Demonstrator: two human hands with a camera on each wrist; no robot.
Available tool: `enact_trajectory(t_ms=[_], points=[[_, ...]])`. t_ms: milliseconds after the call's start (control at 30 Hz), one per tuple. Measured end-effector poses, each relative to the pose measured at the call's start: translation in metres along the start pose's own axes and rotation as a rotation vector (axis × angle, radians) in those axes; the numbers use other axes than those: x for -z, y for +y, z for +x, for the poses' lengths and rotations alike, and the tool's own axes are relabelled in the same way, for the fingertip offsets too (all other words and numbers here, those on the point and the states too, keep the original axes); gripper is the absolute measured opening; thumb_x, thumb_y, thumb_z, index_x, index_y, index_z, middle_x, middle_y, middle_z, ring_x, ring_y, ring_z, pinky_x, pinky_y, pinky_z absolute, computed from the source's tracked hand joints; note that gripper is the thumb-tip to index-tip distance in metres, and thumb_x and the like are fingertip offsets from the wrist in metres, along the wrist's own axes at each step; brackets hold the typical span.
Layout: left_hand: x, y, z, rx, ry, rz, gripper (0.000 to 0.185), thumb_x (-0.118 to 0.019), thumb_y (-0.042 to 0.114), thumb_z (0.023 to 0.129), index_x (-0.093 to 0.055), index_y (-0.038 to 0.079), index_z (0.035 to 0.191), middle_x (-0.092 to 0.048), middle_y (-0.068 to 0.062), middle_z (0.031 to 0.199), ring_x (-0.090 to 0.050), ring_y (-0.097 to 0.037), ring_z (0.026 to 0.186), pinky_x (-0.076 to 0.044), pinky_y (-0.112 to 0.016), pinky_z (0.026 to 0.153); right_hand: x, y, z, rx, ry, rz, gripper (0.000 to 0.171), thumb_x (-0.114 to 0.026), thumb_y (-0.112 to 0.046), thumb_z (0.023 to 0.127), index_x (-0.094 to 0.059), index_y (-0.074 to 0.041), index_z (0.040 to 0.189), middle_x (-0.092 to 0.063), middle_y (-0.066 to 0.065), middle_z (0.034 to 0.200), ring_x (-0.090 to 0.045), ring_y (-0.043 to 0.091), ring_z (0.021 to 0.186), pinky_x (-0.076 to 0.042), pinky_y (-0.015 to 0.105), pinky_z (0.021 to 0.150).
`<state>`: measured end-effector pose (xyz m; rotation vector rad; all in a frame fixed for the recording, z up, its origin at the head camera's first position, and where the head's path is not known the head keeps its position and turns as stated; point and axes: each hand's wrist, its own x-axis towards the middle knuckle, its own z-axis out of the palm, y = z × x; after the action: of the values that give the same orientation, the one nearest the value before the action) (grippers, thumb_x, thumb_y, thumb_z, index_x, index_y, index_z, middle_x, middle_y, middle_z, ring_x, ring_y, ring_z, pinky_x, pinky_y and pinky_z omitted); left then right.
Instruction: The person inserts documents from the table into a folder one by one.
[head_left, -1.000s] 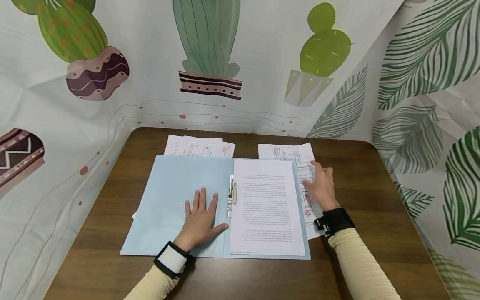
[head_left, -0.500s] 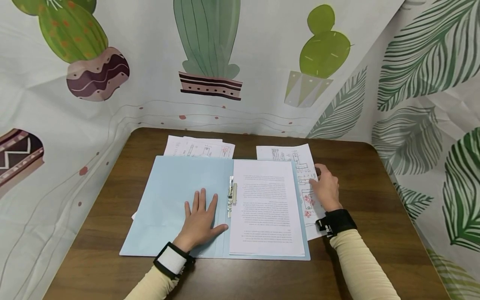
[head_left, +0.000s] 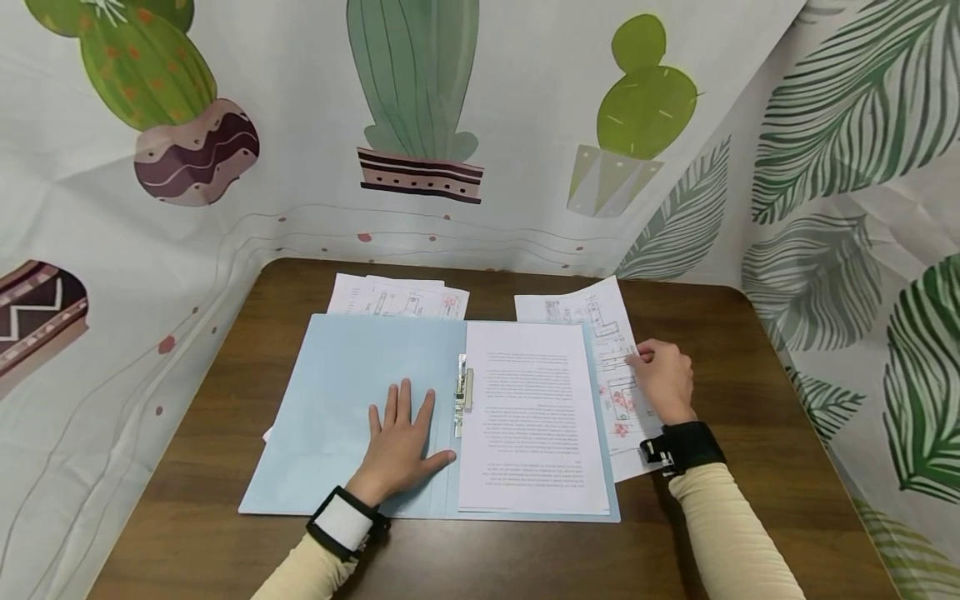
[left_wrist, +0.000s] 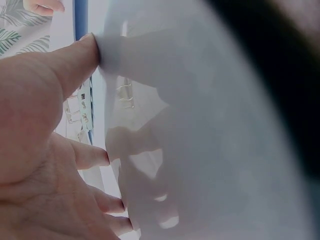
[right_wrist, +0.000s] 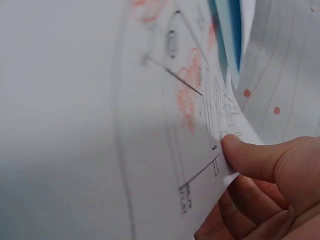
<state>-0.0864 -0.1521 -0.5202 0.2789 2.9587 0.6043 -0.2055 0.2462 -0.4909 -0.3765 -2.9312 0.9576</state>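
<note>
A light blue folder [head_left: 300, 467] lies spread on the table, a stack of printed pages [head_left: 536, 417] on its right half beside a metal clip [head_left: 463, 396]. My left hand [head_left: 397, 450] rests with fingers spread on the bare left cover; the left wrist view shows the fingertips [left_wrist: 105, 157] touching its surface. To the right, my right hand [head_left: 667, 379] pinches the edge of a drawing sheet [head_left: 626, 404] with red stamp marks, which lies partly under the folder. The right wrist view has the thumb [right_wrist: 245, 155] on top of the paper and curled fingers beneath.
More drawing sheets [head_left: 397, 296] stick out from under the folder's far left edge. The brown wooden table [head_left: 720, 350] ends at a hanging cloth [head_left: 525, 233] printed with cacti and leaves.
My right hand has moved slightly right and nearer, from lying over the sheet to pinching its edge, and the sheet's far corner has lifted. My left hand stays in place.
</note>
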Motion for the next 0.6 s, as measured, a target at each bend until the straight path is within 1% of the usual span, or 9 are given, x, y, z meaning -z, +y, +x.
enact_trajectory(t_ms=[133, 233, 333, 500, 600], points=[[0.000, 0.001, -0.001, 0.000, 0.004, 0.004, 0.098, -0.083, 0.049, 0.082, -0.041, -0.002, 0.154, -0.015, -0.037, 0.163, -0.009, -0.056, 0.151, -0.009, -0.080, 0.110, 0.012, 0.005, 0.000, 0.009, 0.036, 0.004, 0.025, -0.065, -0.022, 0.102, -0.071, -0.002, 0.115, -0.069, 0.018, 0.096, -0.062, 0.032, 0.076, -0.040, 0.038, 0.065], [0.001, 0.001, -0.001, -0.002, 0.006, 0.009, 0.098, -0.083, 0.049, 0.083, -0.041, -0.002, 0.154, -0.015, -0.037, 0.163, -0.010, -0.057, 0.151, -0.010, -0.080, 0.110, 0.022, 0.008, -0.001, 0.039, 0.078, 0.011, 0.026, -0.064, -0.024, 0.103, -0.071, -0.001, 0.115, -0.071, 0.020, 0.097, -0.063, 0.033, 0.074, -0.040, 0.039, 0.063], [0.001, 0.000, -0.001, -0.002, 0.000, 0.011, 0.098, -0.083, 0.049, 0.083, -0.040, -0.002, 0.155, -0.015, -0.037, 0.163, -0.009, -0.056, 0.151, -0.009, -0.080, 0.111, 0.035, 0.008, -0.002, 0.075, 0.142, 0.020, 0.027, -0.065, -0.023, 0.102, -0.072, 0.000, 0.113, -0.072, 0.022, 0.099, -0.065, 0.035, 0.076, -0.040, 0.039, 0.063], [0.003, 0.001, -0.002, -0.002, -0.006, 0.003, 0.098, -0.083, 0.049, 0.083, -0.040, -0.003, 0.155, -0.014, -0.037, 0.163, -0.008, -0.056, 0.151, -0.008, -0.079, 0.111, 0.059, 0.004, -0.005, 0.116, 0.261, 0.017, 0.026, -0.067, -0.024, 0.101, -0.074, 0.000, 0.110, -0.074, 0.023, 0.102, -0.065, 0.039, 0.086, -0.038, 0.039, 0.066], [0.003, 0.001, -0.002, 0.001, -0.009, 0.000, 0.098, -0.082, 0.049, 0.084, -0.040, -0.003, 0.155, -0.013, -0.037, 0.164, -0.007, -0.056, 0.152, -0.008, -0.079, 0.111, 0.072, 0.002, -0.007, 0.148, 0.325, 0.016, 0.026, -0.068, -0.022, 0.100, -0.075, 0.001, 0.109, -0.075, 0.024, 0.102, -0.065, 0.043, 0.086, -0.036, 0.039, 0.066]])
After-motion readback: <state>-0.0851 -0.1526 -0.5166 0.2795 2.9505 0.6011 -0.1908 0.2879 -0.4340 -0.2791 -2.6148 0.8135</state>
